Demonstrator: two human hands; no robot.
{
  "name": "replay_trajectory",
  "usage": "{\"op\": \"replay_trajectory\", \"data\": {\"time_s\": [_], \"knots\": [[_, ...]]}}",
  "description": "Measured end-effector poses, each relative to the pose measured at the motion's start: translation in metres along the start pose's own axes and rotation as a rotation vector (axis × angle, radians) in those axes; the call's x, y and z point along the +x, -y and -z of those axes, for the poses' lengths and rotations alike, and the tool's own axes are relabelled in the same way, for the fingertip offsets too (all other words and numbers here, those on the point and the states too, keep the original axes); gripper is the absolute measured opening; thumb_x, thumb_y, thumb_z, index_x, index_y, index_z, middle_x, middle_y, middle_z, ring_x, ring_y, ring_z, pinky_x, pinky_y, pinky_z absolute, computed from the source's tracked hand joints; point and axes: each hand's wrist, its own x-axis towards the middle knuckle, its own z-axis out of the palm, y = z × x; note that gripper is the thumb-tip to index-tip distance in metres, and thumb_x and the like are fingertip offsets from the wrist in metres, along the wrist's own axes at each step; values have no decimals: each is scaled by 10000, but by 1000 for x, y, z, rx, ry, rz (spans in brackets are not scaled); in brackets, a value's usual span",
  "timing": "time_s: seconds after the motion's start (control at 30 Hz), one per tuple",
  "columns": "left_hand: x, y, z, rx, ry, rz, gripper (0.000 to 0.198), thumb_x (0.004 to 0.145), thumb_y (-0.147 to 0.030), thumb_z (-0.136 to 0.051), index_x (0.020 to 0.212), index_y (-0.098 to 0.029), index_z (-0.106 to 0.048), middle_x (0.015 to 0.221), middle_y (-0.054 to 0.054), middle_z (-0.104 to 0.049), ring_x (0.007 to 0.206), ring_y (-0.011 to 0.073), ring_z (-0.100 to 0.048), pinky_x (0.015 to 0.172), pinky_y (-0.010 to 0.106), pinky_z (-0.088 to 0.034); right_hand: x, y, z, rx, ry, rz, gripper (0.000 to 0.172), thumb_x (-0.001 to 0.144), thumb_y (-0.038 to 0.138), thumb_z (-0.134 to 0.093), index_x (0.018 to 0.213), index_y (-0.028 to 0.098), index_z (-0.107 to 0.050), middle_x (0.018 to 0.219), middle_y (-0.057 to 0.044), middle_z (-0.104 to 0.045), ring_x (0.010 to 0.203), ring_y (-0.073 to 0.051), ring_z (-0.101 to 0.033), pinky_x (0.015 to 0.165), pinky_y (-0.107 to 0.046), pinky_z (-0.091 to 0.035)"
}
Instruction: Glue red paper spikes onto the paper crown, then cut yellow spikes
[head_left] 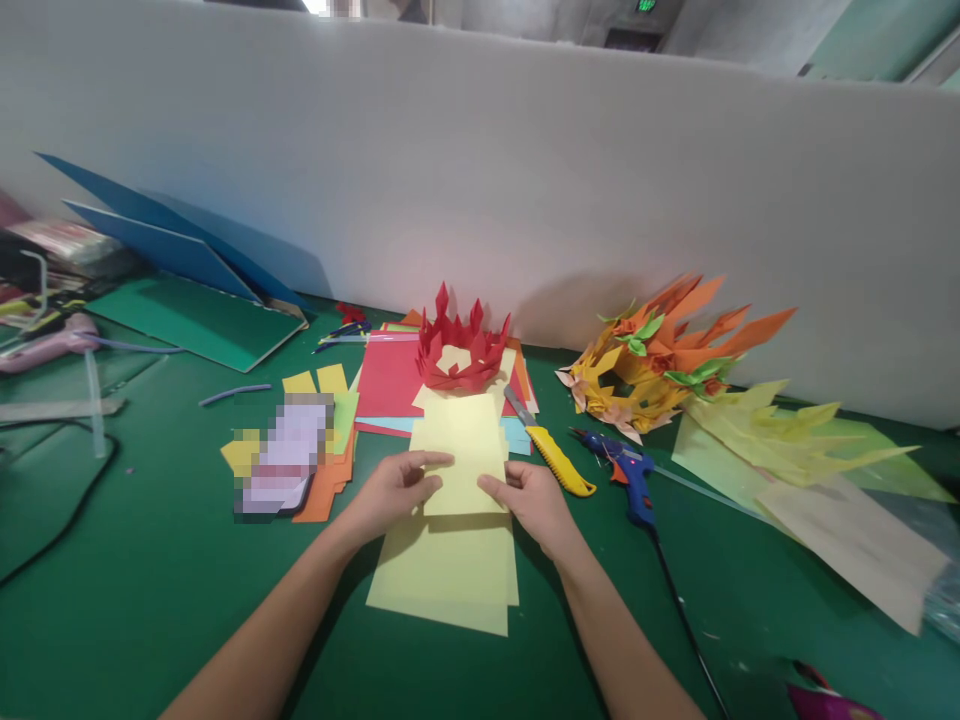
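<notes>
A small sheet of pale yellow paper point(465, 440) is held between my two hands. My left hand point(397, 490) pinches its left edge, the index finger lying over the front. At the lower right edge, my right hand point(529, 498) grips it with the thumb in front and the other fingers behind. Larger pale yellow sheets point(450, 580) lie overlapping on the table beneath. Just beyond the held sheet sits a red paper crown point(463, 350) on a stack of coloured paper point(386, 380). A yellow utility knife point(559, 458) lies right of my right hand.
A blue glue gun point(637, 485) with a cord lies to the right, near an orange and yellow paper crown point(637, 375). Yellow-green cut paper point(787, 430) is farther right. A phone point(289, 455) rests on paper pieces at left. A pink glue gun point(56, 345) lies far left.
</notes>
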Motion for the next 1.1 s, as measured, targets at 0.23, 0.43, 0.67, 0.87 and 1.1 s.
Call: {"op": "replay_trajectory", "data": {"time_s": [0.23, 0.43, 0.67, 0.87, 1.1], "knots": [[0, 2, 1, 58, -33, -2, 417, 776, -290, -523, 1149, -129, -617, 518, -76, -372, 488, 108, -374, 496, 235, -331, 1, 0, 0, -79, -52, 50, 386, 623, 553, -668, 609, 177, -580, 485, 37, -544, 466, -120, -460, 466, -240, -320], [-2, 1, 1, -40, 28, -65, 451, 771, -332, -550, 1182, -154, -604, 564, -59, -420, 515, 106, -389, 505, 235, -359, -1, 0, 0, 218, 43, 17, 401, 643, 556, -701, 781, 189, -614, 675, -7, -684, 609, -184, -617, 598, -296, -474], [-3, 0, 0, -70, 56, -87, 511, 786, -330, -565, 1267, -160, -549, 538, -73, -378, 514, 99, -346, 499, 230, -348, 2, -1, 0, 240, -35, 1, 462, 532, 570, -766, 723, 177, -617, 635, -22, -690, 577, -182, -619, 606, -301, -474], [-2, 3, 0, -43, 44, -72, 518, 787, -342, -550, 1272, -158, -534, 536, -80, -328, 517, 106, -333, 505, 235, -325, 3, -1, 0, 232, -66, -9, 466, 535, 591, -752, 666, 174, -590, 569, 0, -651, 549, -162, -579, 569, -273, -433], [-3, -1, 0, -9, 32, -37, 539, 787, -331, -530, 1291, -139, -510, 520, -94, -278, 506, 108, -313, 503, 238, -333, 4, -3, -1, 173, -68, 25, 446, 602, 598, -690, 694, 173, -596, 588, 10, -630, 588, -179, -579, 589, -289, -445]]}}
